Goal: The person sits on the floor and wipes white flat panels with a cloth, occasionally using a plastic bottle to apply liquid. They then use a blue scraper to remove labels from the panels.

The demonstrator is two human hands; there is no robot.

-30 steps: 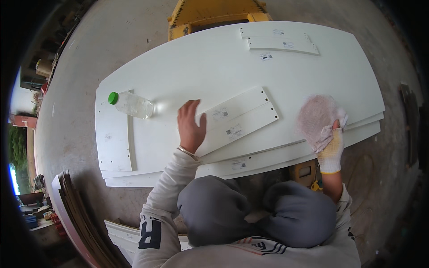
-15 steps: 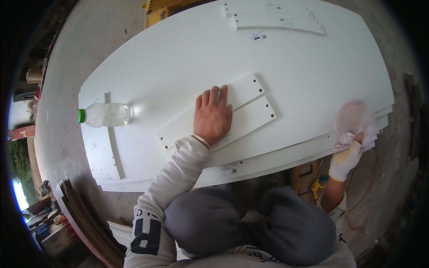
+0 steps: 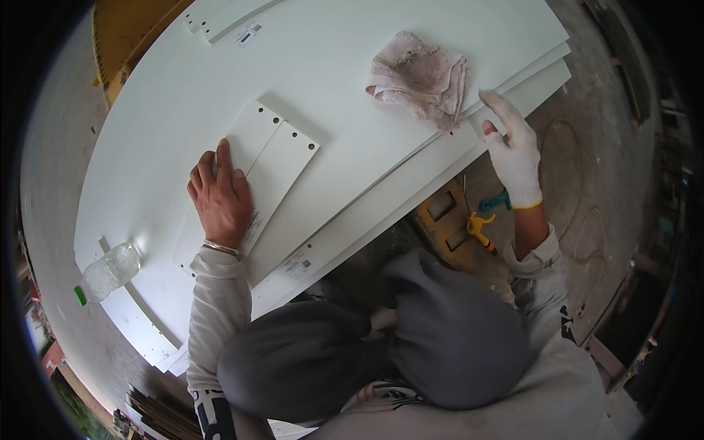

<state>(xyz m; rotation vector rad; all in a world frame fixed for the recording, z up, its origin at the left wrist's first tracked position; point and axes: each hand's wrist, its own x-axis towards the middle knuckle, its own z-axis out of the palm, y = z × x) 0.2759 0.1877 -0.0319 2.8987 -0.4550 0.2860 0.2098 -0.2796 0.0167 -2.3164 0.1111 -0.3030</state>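
My bare left hand [image 3: 220, 196] rests open on two white boards [image 3: 275, 158] that lie side by side, with dark holes at their ends. Those boards sit at a slant on a large white panel [image 3: 323, 81]. In a white glove, my right hand [image 3: 511, 150] hovers by the panel's near right edge, thumb and forefinger apart, holding nothing. A crumpled pinkish cloth [image 3: 422, 77] lies on the panel just beyond that hand, apart from it.
At the left, a clear bottle with a green cap [image 3: 110, 273] lies across a narrow curved white strip [image 3: 147, 315]. More drilled boards [image 3: 227, 16] lie at the far edge. Below, a yellow air blow gun [image 3: 480, 229] hangs near a yellow frame [image 3: 447, 220].
My right hand has let go of the cloth, which now lies on the panel. The view has turned to the right; my left hand stays on the boards.
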